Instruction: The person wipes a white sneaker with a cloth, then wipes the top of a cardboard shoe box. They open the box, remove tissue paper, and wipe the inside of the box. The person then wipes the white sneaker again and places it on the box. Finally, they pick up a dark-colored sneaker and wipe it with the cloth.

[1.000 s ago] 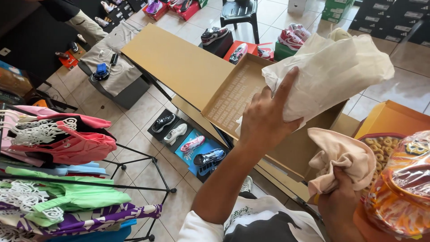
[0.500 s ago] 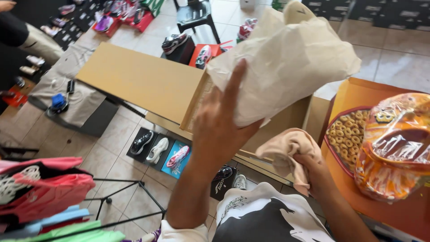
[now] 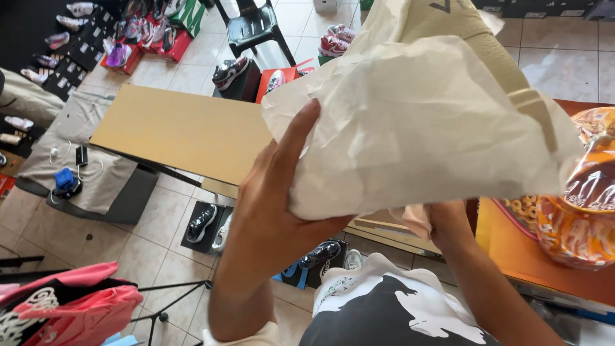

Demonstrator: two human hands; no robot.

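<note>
My left hand [image 3: 275,211] is raised in the middle of the head view and grips a big crumpled sheet of off-white wrapping paper [image 3: 410,128]. The paper wraps a beige shoe [image 3: 474,38] whose upper shows at the top. My right hand [image 3: 448,221] is under the paper, mostly hidden, and is closed on a wad of beige paper [image 3: 413,220]. Behind the hands lies an open brown cardboard box with its flat lid [image 3: 179,128] spread to the left.
An orange table [image 3: 512,250] at the right carries a bowl of ring snacks under clear wrap [image 3: 576,211]. Shoes stand on boxes on the tiled floor [image 3: 205,221]. A black plastic chair [image 3: 253,25] is at the top. Pink clothes [image 3: 64,307] hang at the lower left.
The wrapped shoe has come up and closer to the camera, and now hides most of the box. My right hand with the paper wad has moved under the sheet.
</note>
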